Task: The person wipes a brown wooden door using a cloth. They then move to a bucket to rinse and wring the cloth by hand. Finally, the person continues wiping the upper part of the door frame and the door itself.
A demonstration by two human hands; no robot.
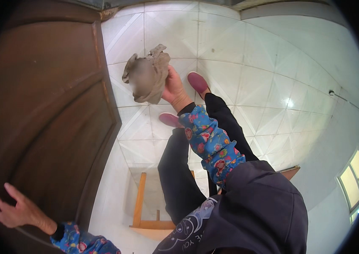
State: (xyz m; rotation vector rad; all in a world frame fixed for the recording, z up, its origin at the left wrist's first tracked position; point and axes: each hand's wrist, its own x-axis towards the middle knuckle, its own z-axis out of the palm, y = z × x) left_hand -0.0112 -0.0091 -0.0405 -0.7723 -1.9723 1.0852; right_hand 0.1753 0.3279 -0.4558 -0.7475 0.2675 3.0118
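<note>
Out in front of me, my right hand (174, 86) grips a crumpled grey-brown rag (158, 78). The cloth hangs in loose folds above the tiled floor, part of it blurred, and covers most of my fingertips. At the lower left, my left hand (18, 210) is empty with its fingers spread. Behind that hand stands a dark brown wooden door (56, 97) with raised panels; whether the hand touches it, I cannot tell. Floral blue sleeve covers (213, 142) wrap both forearms.
White glossy tiles (222, 38) cover the floor. My feet in maroon slip-on shoes (197, 81) stand near the rag. A light wooden furniture frame (140, 199) is behind my legs. Along the right runs a pale wall (330, 178) with a window (353, 180).
</note>
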